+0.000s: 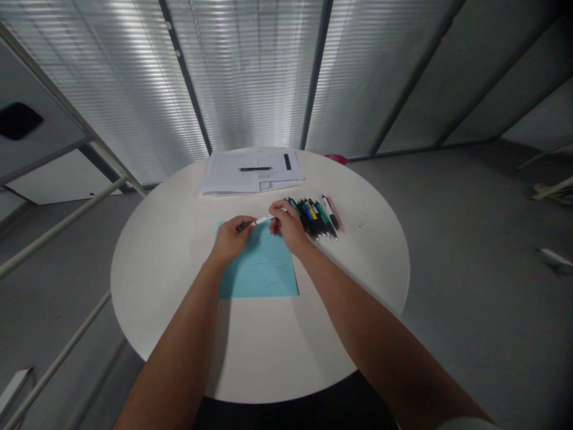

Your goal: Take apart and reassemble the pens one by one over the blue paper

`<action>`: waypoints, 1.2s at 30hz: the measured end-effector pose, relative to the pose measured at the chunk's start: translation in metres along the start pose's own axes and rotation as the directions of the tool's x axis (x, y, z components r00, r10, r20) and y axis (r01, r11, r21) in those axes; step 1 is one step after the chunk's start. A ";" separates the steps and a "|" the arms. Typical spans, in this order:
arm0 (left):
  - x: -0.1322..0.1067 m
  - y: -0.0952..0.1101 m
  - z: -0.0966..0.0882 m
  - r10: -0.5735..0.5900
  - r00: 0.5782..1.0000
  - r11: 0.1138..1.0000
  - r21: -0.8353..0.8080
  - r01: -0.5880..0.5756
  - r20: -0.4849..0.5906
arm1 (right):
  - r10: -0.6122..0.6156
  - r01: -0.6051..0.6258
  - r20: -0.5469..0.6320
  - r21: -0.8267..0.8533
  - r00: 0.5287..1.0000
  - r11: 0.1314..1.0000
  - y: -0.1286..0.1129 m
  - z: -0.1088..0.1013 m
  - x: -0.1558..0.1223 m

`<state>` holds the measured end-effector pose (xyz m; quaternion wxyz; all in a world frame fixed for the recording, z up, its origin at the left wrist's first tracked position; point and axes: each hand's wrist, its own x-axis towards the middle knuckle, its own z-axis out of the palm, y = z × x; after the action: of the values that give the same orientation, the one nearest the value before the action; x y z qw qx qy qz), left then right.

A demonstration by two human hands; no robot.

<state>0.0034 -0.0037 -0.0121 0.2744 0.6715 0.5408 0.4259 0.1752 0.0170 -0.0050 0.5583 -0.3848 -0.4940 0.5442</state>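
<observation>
Both of my hands hold one white pen (261, 220) level above a light blue sheet of paper (262, 269) on the round white table (170, 263). My left hand (231, 239) pinches the pen's dark end. My right hand (289, 226) is closed round the other end. Just right of my right hand lies a row of several pens (319, 216) in black, blue, green, white and pink.
A stack of printed papers (250, 172) with a black pen (255, 169) and a dark strip on it lies at the table's far edge. Blinds and metal posts stand behind the table. Grey floor surrounds it, with a rail frame at the left.
</observation>
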 end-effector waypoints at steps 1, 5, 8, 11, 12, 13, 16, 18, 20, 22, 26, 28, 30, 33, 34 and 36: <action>0.000 -0.001 0.000 -0.004 1.000 1.000 0.013 0.004 0.002 | 0.004 -0.005 0.022 0.011 1.000 1.000 0.000 -0.001 0.000; 0.000 -0.003 0.000 0.007 1.000 0.999 0.045 -0.008 0.015 | 0.002 -0.003 0.030 0.026 1.000 1.000 0.000 -0.002 0.000; 0.000 -0.003 0.000 0.013 1.000 0.999 0.047 -0.013 0.013 | -0.008 0.008 -0.006 -0.005 1.000 1.000 -0.001 0.000 0.000; 0.000 0.001 -0.001 0.011 1.000 0.999 0.052 -0.011 -0.001 | -0.009 0.008 -0.030 -0.019 1.000 1.000 -0.001 0.001 -0.001; 0.000 0.002 -0.001 0.010 1.000 0.999 0.050 -0.010 -0.007 | -0.008 0.007 -0.033 -0.009 0.999 1.000 -0.002 0.001 -0.001; 0.000 0.003 -0.001 0.007 1.000 0.999 0.045 -0.007 -0.010 | -0.006 0.006 -0.027 0.010 1.000 1.000 -0.002 0.001 -0.001; 0.000 0.004 0.000 -0.009 1.000 1.000 0.025 0.009 -0.010 | 0.009 -0.011 0.029 0.075 1.000 0.997 -0.002 0.000 0.000; 0.000 0.003 0.000 -0.013 1.000 1.000 0.015 0.013 -0.004 | 0.022 -0.026 0.041 0.092 0.999 0.995 -0.002 0.000 0.001; 0.000 0.002 0.000 -0.012 1.000 1.000 0.014 0.013 -0.005 | 0.029 -0.030 0.015 0.078 0.999 0.997 -0.001 0.001 0.001; 0.001 0.000 0.000 -0.009 1.000 1.000 0.020 0.009 -0.013 | 0.022 -0.022 -0.003 0.038 1.000 0.999 -0.001 0.002 0.000; 0.002 -0.003 0.001 -0.003 1.000 1.000 0.020 0.003 -0.020 | 0.008 -0.010 -0.021 -0.093 1.000 0.996 -0.001 0.004 -0.001; 0.002 -0.004 0.001 -0.008 1.000 1.000 0.013 0.008 -0.019 | -0.004 -0.002 -0.042 -0.140 0.999 0.990 0.000 0.004 -0.001; 0.002 -0.004 0.001 -0.014 1.000 1.000 0.009 0.014 -0.017 | -0.020 0.012 -0.051 -0.146 0.998 0.989 0.001 0.003 0.000; 0.002 -0.005 0.001 -0.020 1.000 1.000 0.015 0.020 -0.013 | -0.037 0.033 -0.040 -0.095 0.999 0.995 0.002 0.002 0.000; 0.002 -0.005 0.001 -0.020 1.000 1.000 0.019 0.020 -0.012 | -0.043 0.040 -0.028 -0.083 0.999 0.996 0.002 0.002 0.000; 0.002 -0.006 0.001 -0.016 1.000 1.000 0.021 0.017 -0.012 | -0.050 0.049 -0.009 -0.085 0.999 0.995 0.000 0.001 -0.002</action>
<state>0.0011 0.0000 -0.0170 0.2675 0.6673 0.5524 0.4219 0.1738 0.0154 -0.0053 0.5575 -0.3987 -0.5231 0.5065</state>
